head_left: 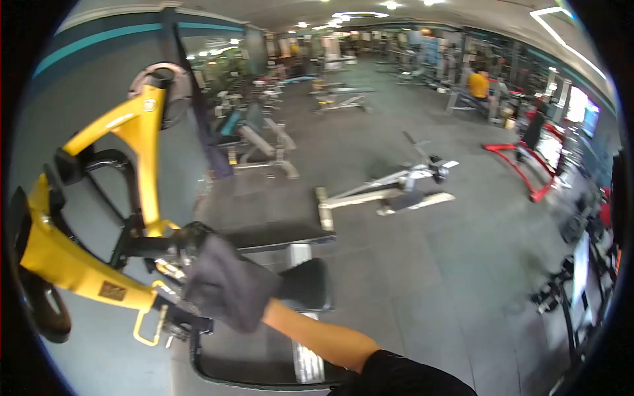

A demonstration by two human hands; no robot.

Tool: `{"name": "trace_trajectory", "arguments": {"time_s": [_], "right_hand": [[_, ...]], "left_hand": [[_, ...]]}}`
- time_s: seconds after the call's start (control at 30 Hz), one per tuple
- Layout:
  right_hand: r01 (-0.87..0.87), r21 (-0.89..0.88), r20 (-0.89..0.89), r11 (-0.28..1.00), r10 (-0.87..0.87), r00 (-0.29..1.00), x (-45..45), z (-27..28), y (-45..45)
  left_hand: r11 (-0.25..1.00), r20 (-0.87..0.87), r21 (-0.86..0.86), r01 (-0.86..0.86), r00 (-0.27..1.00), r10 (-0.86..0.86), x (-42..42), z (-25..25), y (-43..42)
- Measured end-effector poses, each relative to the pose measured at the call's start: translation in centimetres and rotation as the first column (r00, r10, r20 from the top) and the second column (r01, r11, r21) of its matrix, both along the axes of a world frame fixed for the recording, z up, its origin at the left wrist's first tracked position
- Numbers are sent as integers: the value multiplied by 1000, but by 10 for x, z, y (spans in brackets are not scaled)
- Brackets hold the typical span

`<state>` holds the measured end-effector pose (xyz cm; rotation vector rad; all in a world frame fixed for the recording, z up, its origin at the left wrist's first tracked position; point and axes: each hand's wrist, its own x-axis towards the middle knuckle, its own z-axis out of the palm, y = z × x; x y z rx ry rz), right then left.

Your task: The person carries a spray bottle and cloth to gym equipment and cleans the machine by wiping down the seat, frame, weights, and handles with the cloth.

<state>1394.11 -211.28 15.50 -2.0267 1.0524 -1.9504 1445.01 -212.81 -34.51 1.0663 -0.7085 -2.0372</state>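
Note:
My right hand (228, 284) reaches left from a black sleeve (409, 376), its bare forearm (323, 334) crossing the lower middle. A dark grey cloth (231, 280) is in that hand and drapes over it, so the fingers themselves are hidden. The cloth lies against the black and metal joint of a yellow-framed exercise machine (148, 158). A black padded seat (307, 284) stands just beyond the wrist. Below the cloth, a yellow loop handle (148, 327) sticks out from the machine's lower arm. My left hand is out of the frame.
A low grey-framed bench machine (396, 188) stands on the dark floor ahead. Farther right are a red-framed machine (525, 168) and a seated person in a yellow top (479, 84). An adjustable bench (257, 142) stands by the left wall; a rack (574, 284) fills the right edge.

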Motion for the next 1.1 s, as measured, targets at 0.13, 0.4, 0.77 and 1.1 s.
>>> {"name": "trace_trajectory", "arguments": {"time_s": [0.13, 0.4, 0.77, 1.1], "right_hand": [[383, 296, -47, 875, -387, 921, -34, -101, 140], [240, 478, 823, 845, -526, 214, -155, -190, 339], [751, 491, 358, 441, -888, 287, -279, -217, 530], [611, 717, 408, 335, -913, 22, -399, -200, 590]], "left_hand": [[670, 633, -569, 477, 774, -13, -139, 42, -11], [125, 546, -723, 680, 672, -500, -478, 242, 141], [-14, 335, -733, 680, 343, -878, -820, 315, 387], [-188, 358, -828, 528, 239, -903, -961, 297, 436]]}}
